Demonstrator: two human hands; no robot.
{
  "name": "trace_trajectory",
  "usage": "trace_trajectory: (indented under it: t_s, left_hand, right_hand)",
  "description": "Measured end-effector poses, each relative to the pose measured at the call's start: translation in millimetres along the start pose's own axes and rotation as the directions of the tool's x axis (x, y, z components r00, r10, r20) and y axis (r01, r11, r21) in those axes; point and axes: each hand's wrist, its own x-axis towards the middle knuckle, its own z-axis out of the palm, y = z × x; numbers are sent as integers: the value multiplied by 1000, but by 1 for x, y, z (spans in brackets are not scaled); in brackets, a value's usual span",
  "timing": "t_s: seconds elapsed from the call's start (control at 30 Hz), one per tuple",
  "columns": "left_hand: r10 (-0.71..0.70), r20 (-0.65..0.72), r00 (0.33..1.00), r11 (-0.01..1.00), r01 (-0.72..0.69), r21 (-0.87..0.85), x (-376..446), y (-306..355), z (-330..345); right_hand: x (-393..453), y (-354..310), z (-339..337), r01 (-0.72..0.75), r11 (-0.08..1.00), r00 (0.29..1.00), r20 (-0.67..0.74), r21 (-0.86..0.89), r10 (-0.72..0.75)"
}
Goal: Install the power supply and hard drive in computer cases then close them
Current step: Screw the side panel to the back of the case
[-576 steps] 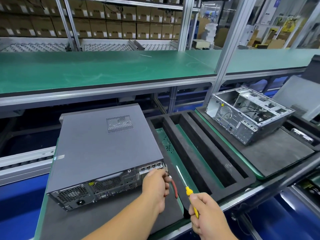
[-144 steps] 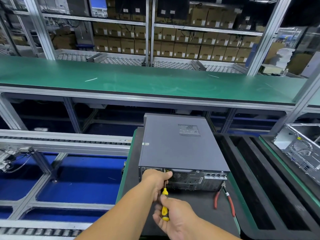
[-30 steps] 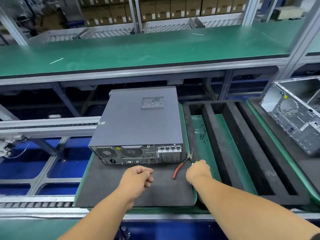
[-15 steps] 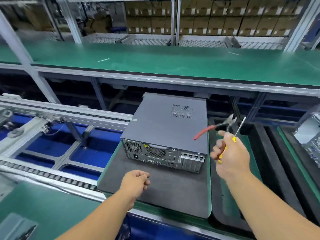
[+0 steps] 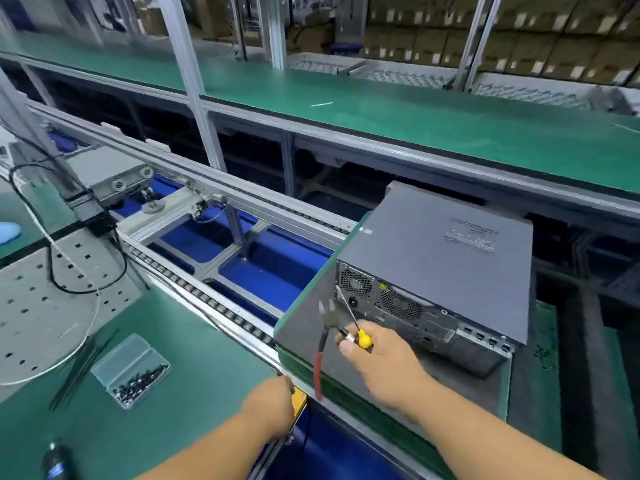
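The closed grey computer case [image 5: 436,251] lies on a dark foam pallet [image 5: 304,327], rear panel with fan grilles facing me. My right hand [image 5: 381,362] hovers in front of that panel and grips both a yellow-handled screwdriver [image 5: 360,336] and red-handled pliers [image 5: 320,355]; the tool tips point up and left. Lower down, my left hand [image 5: 273,407] rests at the workbench edge on a yellow-orange object [image 5: 300,403], fingers curled over it; what that object is cannot be made out.
A clear plastic box of dark screws [image 5: 130,370] and black cable ties [image 5: 79,368] lie on the green bench at left. A roller conveyor [image 5: 214,296] runs between bench and pallet. A perforated metal plate [image 5: 31,306] with cables lies far left. A green shelf [image 5: 381,112] spans above.
The view swung left. My right hand dropped from beside the case's right edge to its rear left corner with both tools. My left hand moved from the foam to the bench edge.
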Motion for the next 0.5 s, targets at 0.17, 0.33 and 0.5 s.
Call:
trace_trajectory:
  t_s: [0.17,0.33,0.5]
  left_hand:
    - [33,65,997,998,-37,53,-2,-7,15]
    - [122,127,984,962,-149,229,2,-10,19]
    - [113,138,984,992,-119,41,6,-8,-5]
  right_hand:
    - [-4,18,31,-51,983,993,98,-174,69]
    - [4,26,40,-114,967,988,75,-229,134]
    - [2,29,46,-202,955,967,109,-217,230]
